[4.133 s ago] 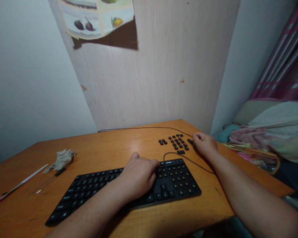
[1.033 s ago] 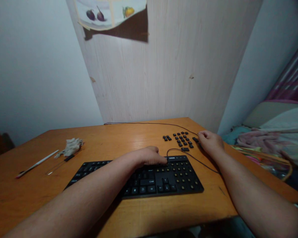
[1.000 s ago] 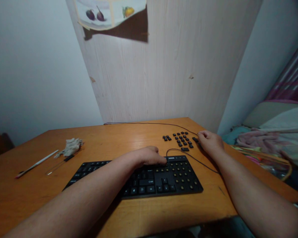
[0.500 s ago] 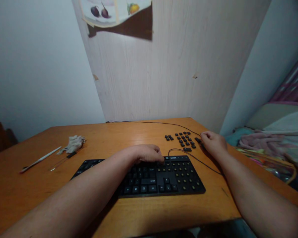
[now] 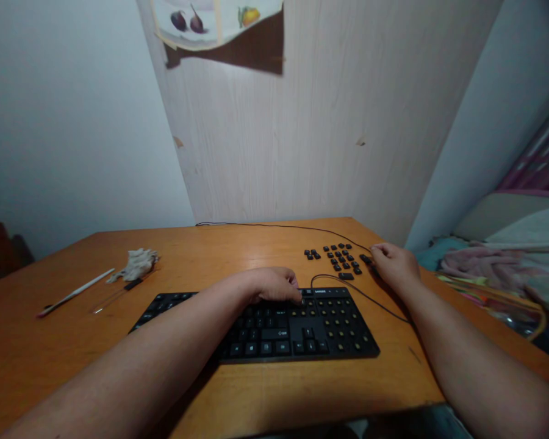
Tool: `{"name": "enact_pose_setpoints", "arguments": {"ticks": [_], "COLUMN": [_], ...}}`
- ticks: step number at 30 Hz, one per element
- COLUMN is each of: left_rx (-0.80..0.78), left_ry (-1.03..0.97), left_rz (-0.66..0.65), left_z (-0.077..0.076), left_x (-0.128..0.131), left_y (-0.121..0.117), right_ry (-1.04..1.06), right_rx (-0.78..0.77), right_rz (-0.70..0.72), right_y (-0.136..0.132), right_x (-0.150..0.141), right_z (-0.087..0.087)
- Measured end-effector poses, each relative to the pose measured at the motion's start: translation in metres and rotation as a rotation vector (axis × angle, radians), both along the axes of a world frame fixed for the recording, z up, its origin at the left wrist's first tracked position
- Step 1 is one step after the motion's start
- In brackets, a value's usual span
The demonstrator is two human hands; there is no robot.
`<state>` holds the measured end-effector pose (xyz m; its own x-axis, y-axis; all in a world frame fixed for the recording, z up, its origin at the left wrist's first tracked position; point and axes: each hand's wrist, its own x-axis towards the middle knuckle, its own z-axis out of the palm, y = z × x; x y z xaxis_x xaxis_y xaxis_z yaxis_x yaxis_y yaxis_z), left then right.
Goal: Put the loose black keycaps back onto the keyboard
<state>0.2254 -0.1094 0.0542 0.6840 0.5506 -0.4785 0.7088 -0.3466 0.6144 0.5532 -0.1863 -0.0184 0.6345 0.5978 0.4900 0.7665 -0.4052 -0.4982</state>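
Note:
My left hand (image 5: 275,285) lies over the top rows of a black keyboard (image 5: 302,332), its thumb and fingers pinched down at keys left of the logo strip. Whatever sits between those fingertips is hidden. The number pad and a few keys beside it show bare switch stems. My right hand (image 5: 396,263) rests on the table right of the keyboard with curled fingers. A small dark object (image 5: 366,260) shows by it, too unclear to name. Several loose black keycaps (image 5: 341,259) lie in rows behind the keyboard, near my right hand.
A cable (image 5: 361,297) loops from the keyboard toward my right forearm. On the left of the wooden table (image 5: 238,250) lie a white-handled brush (image 5: 80,291), a crumpled pale cloth (image 5: 138,264) and a wire tool with a black handle (image 5: 132,284). A wall stands behind.
My left hand has shifted very slightly down and right at the keys, still pinched. My right hand and the loose keycaps keep their places; the view has moved a little.

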Motion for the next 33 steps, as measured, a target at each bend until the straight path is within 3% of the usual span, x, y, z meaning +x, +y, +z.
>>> {"name": "enact_pose_setpoints", "arguments": {"ticks": [6,22,27,33], "left_rx": [-0.113,-0.109,0.003,0.325], "left_ry": [-0.037,-0.009,-0.001,0.008], "left_rz": [0.032,-0.044,-0.087,-0.174], "left_z": [-0.003,-0.002,0.0,0.006], "left_x": [-0.001,-0.003,-0.004,-0.009], "left_y": [0.005,0.01,0.007,-0.005], "right_ry": [0.019,0.033,0.023,-0.019], "right_rx": [-0.013,-0.045,-0.055,-0.012], "right_rz": [0.011,-0.021,-0.033,-0.036], "right_y": [0.0,-0.002,-0.003,-0.006], "right_x": [0.001,0.005,0.009,0.016], "right_z": [-0.001,0.0,-0.001,-0.004]}}
